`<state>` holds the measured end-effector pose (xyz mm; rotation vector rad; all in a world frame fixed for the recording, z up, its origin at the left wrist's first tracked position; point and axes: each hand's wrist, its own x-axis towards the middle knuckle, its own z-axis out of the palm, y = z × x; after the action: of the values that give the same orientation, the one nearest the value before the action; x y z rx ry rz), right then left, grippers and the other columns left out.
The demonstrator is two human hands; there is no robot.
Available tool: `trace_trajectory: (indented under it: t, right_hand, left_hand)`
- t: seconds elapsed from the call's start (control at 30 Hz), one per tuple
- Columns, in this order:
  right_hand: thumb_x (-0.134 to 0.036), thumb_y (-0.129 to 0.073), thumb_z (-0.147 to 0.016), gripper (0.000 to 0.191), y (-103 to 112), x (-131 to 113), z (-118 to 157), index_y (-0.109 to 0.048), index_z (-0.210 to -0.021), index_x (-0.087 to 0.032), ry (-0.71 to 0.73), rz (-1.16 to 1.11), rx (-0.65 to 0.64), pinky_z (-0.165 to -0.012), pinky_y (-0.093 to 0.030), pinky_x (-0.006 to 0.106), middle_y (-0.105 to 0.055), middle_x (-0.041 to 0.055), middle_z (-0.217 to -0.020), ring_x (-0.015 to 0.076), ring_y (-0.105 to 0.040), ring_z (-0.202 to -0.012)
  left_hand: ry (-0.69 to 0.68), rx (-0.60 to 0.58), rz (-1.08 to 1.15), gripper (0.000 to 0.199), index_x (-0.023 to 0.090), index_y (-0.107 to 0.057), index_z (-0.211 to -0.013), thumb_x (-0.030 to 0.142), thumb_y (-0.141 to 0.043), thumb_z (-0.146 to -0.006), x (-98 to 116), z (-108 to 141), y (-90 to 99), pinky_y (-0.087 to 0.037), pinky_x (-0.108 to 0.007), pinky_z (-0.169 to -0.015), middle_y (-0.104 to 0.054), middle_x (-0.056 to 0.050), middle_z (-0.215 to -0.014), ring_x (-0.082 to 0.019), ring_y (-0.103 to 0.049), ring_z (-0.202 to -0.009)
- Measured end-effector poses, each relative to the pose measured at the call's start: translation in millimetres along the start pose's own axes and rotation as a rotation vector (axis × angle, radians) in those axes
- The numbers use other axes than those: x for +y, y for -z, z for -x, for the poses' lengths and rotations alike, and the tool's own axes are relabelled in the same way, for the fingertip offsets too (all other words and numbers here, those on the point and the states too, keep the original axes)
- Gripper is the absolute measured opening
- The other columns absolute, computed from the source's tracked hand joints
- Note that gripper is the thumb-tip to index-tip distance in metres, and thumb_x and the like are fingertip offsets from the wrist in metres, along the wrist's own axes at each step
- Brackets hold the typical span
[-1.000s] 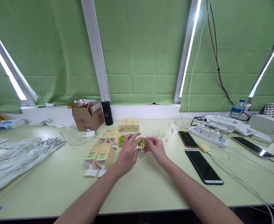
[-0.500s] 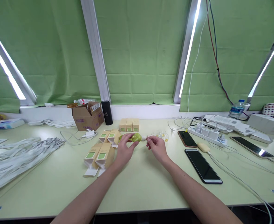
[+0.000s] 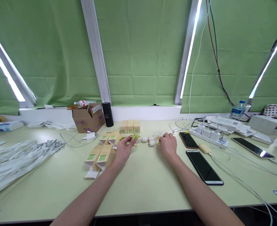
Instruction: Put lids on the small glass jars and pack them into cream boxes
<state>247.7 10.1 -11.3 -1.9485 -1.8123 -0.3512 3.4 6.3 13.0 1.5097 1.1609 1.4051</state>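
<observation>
My left hand (image 3: pixel 125 147) is closed around a small green item (image 3: pixel 136 137) over the middle of the table. White round pieces (image 3: pixel 151 143) lie between my hands. Small clear containers with yellow bits (image 3: pixel 157 135) stand beside my right hand (image 3: pixel 168 145), whose fingers are curled down over them; what its fingertips hold is hidden. Left of my left hand, open tan boxes with green labels (image 3: pixel 105 156) lie with their white flaps out. Three closed tan boxes (image 3: pixel 130 126) stand in a row behind.
Phones (image 3: pixel 204 167), a power strip (image 3: pixel 209 136) and loose cables occupy the right side. White straps (image 3: pixel 23 160) cover the left. A cardboard box (image 3: pixel 88 118) and black cylinder (image 3: pixel 107 114) stand at the back.
My right hand has moved right, away from the green item, to the clear containers. White pieces now show between my hands. My left hand still holds the green item.
</observation>
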Motion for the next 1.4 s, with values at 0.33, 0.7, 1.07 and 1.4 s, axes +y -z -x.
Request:
trace_trajectory:
  t: [0.33,0.7,1.07,1.4]
  right_hand:
    - [-0.009,-0.058,-0.088,0.019,21.4,-33.4,19.8,-0.073,-0.091,-0.021,0.374,-0.443,0.182,-0.081,-0.040,0.040,-0.061,0.0099,-0.098,0.0271,-0.049,-0.096]
    - [-0.006,-0.060,-0.089,0.021,1.3,-53.0,35.6,-0.074,-0.089,-0.021,0.546,-0.477,0.005,-0.078,-0.043,0.035,-0.064,0.0070,-0.095,0.0229,-0.053,-0.090]
    - [-0.026,-0.079,-0.080,0.062,-1.2,-61.8,45.1,-0.050,-0.135,-0.023,0.245,-0.697,-0.151,-0.080,-0.052,0.038,-0.065,0.0107,-0.121,0.0274,-0.065,-0.102]
    - [-0.031,-0.076,-0.081,0.042,-11.4,-67.5,43.9,-0.062,-0.119,-0.021,0.075,-0.809,-0.192,-0.086,-0.051,0.041,-0.070,0.0129,-0.118,0.0295,-0.066,-0.105]
  left_hand:
    - [-0.002,0.071,0.138,0.046,0.017,-0.075,-0.102,0.055,-0.080,-0.077,0.7,0.8,-1.1,-0.056,-0.036,-0.086,-0.078,-0.011,-0.110,-0.025,-0.071,-0.097]
    - [-0.022,0.074,0.123,0.050,0.015,-0.075,-0.104,0.058,-0.078,-0.077,-1.3,-0.3,-1.4,-0.056,-0.036,-0.084,-0.076,-0.014,-0.119,-0.026,-0.071,-0.100]
    - [0.006,0.089,0.154,0.049,0.016,-0.074,-0.107,0.055,-0.080,-0.077,-1.8,-0.2,-1.7,-0.056,-0.038,-0.087,-0.077,-0.013,-0.118,-0.026,-0.073,-0.098]
    - [-0.015,0.088,0.144,0.050,0.016,-0.074,-0.105,0.057,-0.079,-0.077,-1.7,0.3,-1.6,-0.056,-0.037,-0.087,-0.077,-0.013,-0.117,-0.026,-0.071,-0.100]
